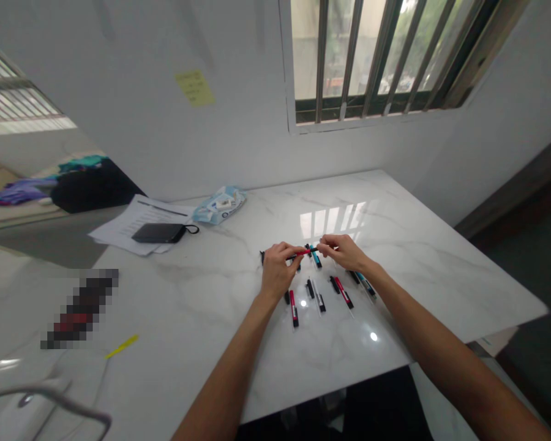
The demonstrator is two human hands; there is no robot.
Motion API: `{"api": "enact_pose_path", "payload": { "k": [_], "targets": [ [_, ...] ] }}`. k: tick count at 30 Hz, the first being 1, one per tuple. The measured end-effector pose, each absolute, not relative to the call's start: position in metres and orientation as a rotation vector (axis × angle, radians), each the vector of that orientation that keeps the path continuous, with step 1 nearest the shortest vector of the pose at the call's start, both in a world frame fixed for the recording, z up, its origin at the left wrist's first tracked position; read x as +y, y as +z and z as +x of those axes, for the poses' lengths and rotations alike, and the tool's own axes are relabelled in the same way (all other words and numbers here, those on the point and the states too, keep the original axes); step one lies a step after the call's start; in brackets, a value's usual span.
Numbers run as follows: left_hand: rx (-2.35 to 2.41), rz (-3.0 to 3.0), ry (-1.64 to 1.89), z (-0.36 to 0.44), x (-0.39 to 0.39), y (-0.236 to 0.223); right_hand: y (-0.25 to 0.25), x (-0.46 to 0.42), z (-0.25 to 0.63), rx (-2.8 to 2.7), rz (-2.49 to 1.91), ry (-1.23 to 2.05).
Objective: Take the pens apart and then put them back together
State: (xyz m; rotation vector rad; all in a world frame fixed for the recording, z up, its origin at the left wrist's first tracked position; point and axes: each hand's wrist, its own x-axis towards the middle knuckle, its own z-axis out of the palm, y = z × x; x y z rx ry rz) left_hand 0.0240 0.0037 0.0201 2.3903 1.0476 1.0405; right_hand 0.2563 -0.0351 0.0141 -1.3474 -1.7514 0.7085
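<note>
Nearest the camera, two bare forearms [232, 367] rose from the bottom of the frame. At lower left, a yellow strip [122, 346] lay on the marbled bench [202, 343]; above it, at centre left, a black case [160, 233] with a wrist loop rested on printed papers [110, 236], just beside a blue-and-white soft pack [219, 205].

Near the middle, the left hand [278, 266] was closed, its thumb and fingers pinching the barrel of a red pen [303, 252]; the right hand [346, 252] pinched the pen's dark end. It looked light, stiff and smooth, likely to roll or slip; mid-barrel seemed the surest hold.

Below the hands, from left to right, lay a red marker [294, 309], a clear-and-black marker [320, 300] and a second red marker [344, 292], with a teal marker [366, 285] under the right wrist. They sat close, so a low sweep could have knocked them. The front edge ran below them; rightward, the top stretched toward its corner, offering more room than the crowded middle.
</note>
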Motion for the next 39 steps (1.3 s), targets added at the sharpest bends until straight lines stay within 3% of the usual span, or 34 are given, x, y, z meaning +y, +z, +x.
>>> {"api": "enact_pose_path", "payload": {
  "k": [39],
  "targets": [
    [1.049,2.384,1.023,0.0236,0.0027,0.0222,0.0121,-0.0335,0.258,-1.761,-1.369,0.725]
  ]
}}
